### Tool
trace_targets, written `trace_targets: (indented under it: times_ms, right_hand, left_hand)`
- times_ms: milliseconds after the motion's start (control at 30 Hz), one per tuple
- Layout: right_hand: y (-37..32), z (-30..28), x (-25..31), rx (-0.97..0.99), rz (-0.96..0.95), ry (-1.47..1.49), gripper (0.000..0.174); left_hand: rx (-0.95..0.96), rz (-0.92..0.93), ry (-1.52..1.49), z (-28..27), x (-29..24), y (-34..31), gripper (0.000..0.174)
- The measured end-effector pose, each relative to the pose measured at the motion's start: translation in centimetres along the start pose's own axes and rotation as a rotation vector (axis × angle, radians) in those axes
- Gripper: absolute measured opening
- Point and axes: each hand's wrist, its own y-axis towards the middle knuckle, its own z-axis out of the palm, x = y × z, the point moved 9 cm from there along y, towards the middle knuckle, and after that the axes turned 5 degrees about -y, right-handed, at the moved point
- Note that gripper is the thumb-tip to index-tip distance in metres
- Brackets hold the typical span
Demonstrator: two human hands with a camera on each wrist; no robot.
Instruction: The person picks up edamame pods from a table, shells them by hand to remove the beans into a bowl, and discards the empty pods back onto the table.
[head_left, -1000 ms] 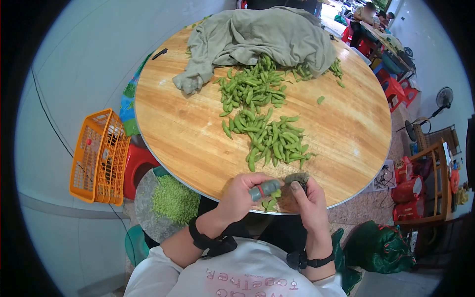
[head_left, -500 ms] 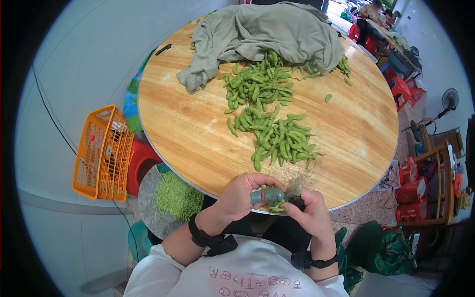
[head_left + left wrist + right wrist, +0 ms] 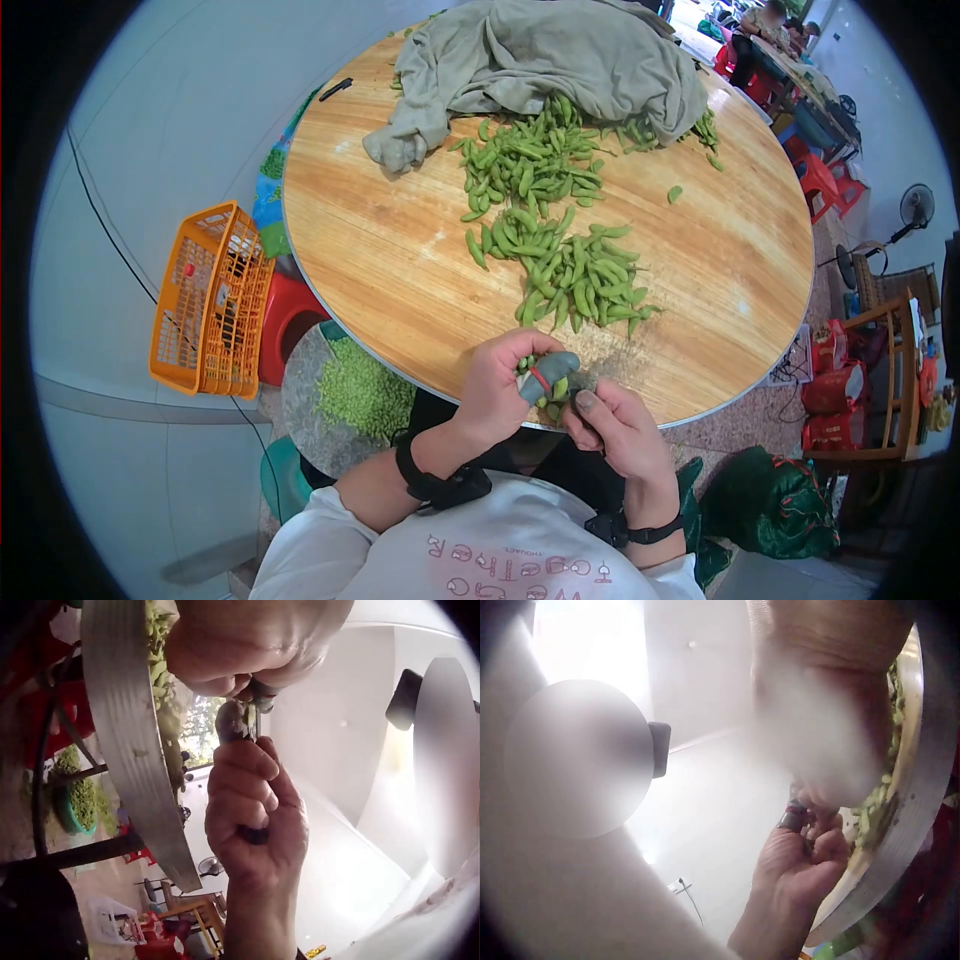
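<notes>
At the near table edge, my left hand [image 3: 492,385] has its fingers curled around several green edamame pods [image 3: 526,364]. Its thumb wears a grey-green sleeve [image 3: 556,372] tied with a red band. Close against that thumb, my right hand [image 3: 625,425] pinches a pod with dark-covered fingertips, its thumb bent over the index finger. The left wrist view shows a pale green bit [image 3: 251,716] between the two hands; the rest of the pod is hidden by fingers. Beyond the hands, a heap of edamame pods [image 3: 585,275] lies on the round wooden table [image 3: 390,250].
A grey-green cloth [image 3: 560,60] covers the heap's far end. Below left, a wide grey container [image 3: 305,400] holds shelled beans [image 3: 362,390]. An orange crate [image 3: 205,310] rests by a red stool [image 3: 290,325]. A green sack [image 3: 765,505] lies on the floor at right.
My hands parted slightly, then closed together again in front of me, with the left thumb now bent down over the pods. The table has shifted slightly up and right in view.
</notes>
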Motion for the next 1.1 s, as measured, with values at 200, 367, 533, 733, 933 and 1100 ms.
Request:
trace_targets:
  times_ms: [200, 367, 533, 733, 933, 1100]
  right_hand:
    - [0.0, 0.1, -1.0, -0.022, 0.113, 0.278, 0.019]
    - [-0.1, 0.9, -0.8, 0.04, 0.157, 0.426, 0.017]
    - [0.4, 0.0, -0.8, -0.056, 0.101, 0.311, 0.019]
    - [0.7, 0.4, -1.2, 0.001, 0.14, 0.474, 0.014]
    - [1.8, 0.6, -0.8, 0.004, 0.172, 0.541, 0.014]
    - [1.9, -2.2, 0.9, -0.268, 0.079, -0.227, 0.015]
  left_hand:
    - [0.001, 0.202, 0.194, 0.5, -1.7, -0.2, 0.01]
    - [0.021, 0.267, 0.302, 0.5, -3.4, -0.1, 0.008]
    - [-0.001, 0.316, 0.305, 1.2, -3.4, 0.1, 0.013]
    - [0.228, -0.15, -0.354, 1.5, 2.4, 0.8, 0.011]
    - [0.242, -0.097, -0.36, 1.3, 1.4, 1.4, 0.007]
    - [0.084, 0.024, 0.028, 0.5, -0.2, 1.6, 0.018]
